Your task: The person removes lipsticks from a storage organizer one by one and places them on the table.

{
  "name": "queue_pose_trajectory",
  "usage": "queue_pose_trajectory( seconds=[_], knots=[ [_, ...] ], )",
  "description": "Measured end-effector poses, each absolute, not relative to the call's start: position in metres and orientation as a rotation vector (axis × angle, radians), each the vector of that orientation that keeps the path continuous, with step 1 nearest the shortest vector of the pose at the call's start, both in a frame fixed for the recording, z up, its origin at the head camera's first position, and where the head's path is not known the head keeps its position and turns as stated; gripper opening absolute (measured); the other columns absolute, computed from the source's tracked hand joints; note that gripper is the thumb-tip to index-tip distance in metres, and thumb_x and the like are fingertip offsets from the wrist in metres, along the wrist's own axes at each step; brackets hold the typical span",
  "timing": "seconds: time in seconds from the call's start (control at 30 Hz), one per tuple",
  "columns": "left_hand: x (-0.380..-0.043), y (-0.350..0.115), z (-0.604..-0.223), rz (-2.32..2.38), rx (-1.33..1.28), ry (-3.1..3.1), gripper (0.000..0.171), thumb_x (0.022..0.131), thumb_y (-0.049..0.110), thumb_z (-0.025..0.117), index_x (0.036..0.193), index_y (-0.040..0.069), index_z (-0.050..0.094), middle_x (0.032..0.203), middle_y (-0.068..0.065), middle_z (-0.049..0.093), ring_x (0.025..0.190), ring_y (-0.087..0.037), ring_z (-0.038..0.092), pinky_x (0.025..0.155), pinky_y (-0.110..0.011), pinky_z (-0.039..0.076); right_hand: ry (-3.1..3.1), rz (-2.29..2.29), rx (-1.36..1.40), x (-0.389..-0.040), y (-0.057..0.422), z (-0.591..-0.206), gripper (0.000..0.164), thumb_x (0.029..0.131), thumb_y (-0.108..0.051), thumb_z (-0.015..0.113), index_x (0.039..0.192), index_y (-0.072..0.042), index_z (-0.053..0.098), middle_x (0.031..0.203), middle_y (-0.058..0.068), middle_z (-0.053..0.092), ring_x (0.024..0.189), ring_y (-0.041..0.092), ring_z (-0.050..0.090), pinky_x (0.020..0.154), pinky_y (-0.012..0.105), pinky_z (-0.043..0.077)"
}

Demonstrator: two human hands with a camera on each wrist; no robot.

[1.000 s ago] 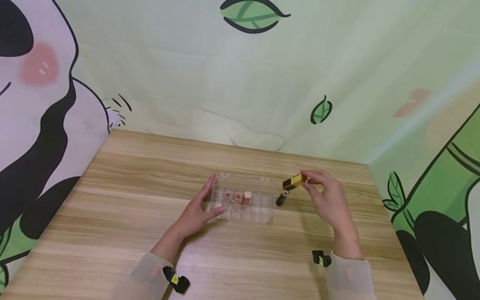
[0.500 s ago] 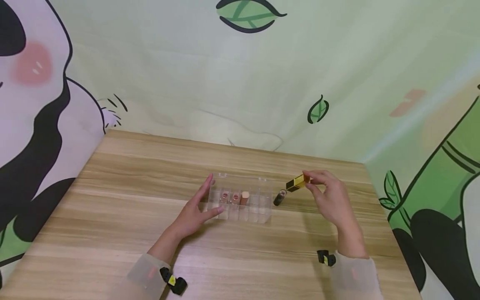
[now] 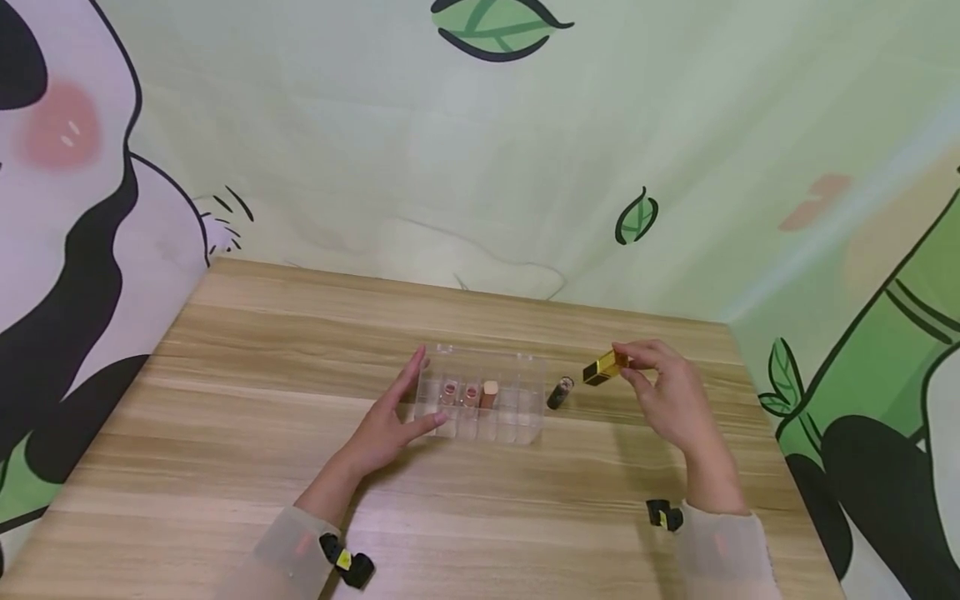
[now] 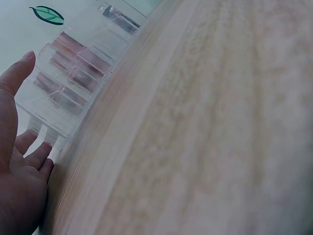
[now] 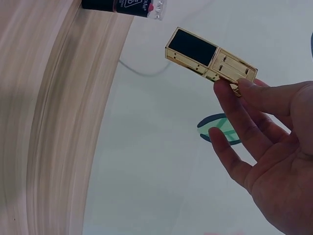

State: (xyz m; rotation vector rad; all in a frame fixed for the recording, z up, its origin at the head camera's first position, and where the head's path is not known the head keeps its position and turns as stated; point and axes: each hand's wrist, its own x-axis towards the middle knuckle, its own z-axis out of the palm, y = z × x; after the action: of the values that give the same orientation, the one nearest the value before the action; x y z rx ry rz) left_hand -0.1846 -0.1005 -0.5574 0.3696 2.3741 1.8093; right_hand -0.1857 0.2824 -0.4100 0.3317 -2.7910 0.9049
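Head view: clear plastic organizer point(image 3: 531, 400) on wood-grain table point(image 3: 480, 517); holds, side by side in its slots, two clear-cased tubes point(image 3: 449, 393) w/ reddish tops, plus one brown tube point(image 3: 489, 395) w/ pale top to their rt. L hand point(image 3: 388, 429) spread about organizer's left end, fingers extended, thumb at front. R hand point(image 3: 671, 400) pinches gold-and-black lipstick case point(image 3: 602, 367), held up off table, rt. of organizer. Dark tube point(image 3: 560, 393) on table btw. case & organizer, just beside the latter. L wrist view: L-hand thumb raised, fingertips at organizer's end wall; contents seen thru plastic, details blurred. R wrist view: case rect., tilted; black panel on free half, shiny gold edging, gold other half, gripped there btw. thumb & fingertip. Dark tube upright, clear top, white lettering partly legible; cut by frame edge.
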Motion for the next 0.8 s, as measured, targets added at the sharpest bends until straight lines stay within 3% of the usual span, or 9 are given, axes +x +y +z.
queue_pose_trajectory(
  seconds=[0.3, 0.53, 0.8],
  knots=[
    [-0.182, -0.100, -0.558, 1.808, 0.363, 2.368, 0.101, 0.090, 0.039, 0.081, 0.160, 0.058, 0.011, 0.173, 0.011, 0.021, 0.161, -0.028, 0.020, 0.127, -0.066, 0.011, -2.904, 0.892, 0.325, -0.191, 0.286, -0.424, 0.034, 0.098, 0.004, 0.065, 0.131, -0.004, 0.070, 0.130, 0.018, 0.068, 0.110, 0.038, 0.069, 0.096, 0.059, 0.055],
    [-0.185, -0.099, -0.559, 1.796, 0.383, 2.396, 0.101, 0.091, 0.039, 0.080, 0.164, 0.051, 0.010, 0.173, 0.010, 0.022, 0.161, -0.026, 0.018, 0.128, -0.064, 0.011, -2.934, 0.874, 0.358, -0.196, 0.286, -0.433, 0.035, 0.098, 0.004, 0.065, 0.132, -0.002, 0.069, 0.131, 0.019, 0.068, 0.109, 0.038, 0.070, 0.093, 0.057, 0.058],
    [-0.186, -0.100, -0.558, 1.808, 0.384, 2.385, 0.101, 0.091, 0.037, 0.081, 0.161, 0.057, 0.010, 0.173, 0.010, 0.022, 0.161, -0.026, 0.018, 0.128, -0.065, 0.011, -2.948, 0.903, 0.373, -0.198, 0.284, -0.446, 0.037, 0.095, 0.007, 0.065, 0.131, 0.000, 0.069, 0.130, 0.021, 0.068, 0.109, 0.038, 0.070, 0.093, 0.054, 0.059]
  ],
)
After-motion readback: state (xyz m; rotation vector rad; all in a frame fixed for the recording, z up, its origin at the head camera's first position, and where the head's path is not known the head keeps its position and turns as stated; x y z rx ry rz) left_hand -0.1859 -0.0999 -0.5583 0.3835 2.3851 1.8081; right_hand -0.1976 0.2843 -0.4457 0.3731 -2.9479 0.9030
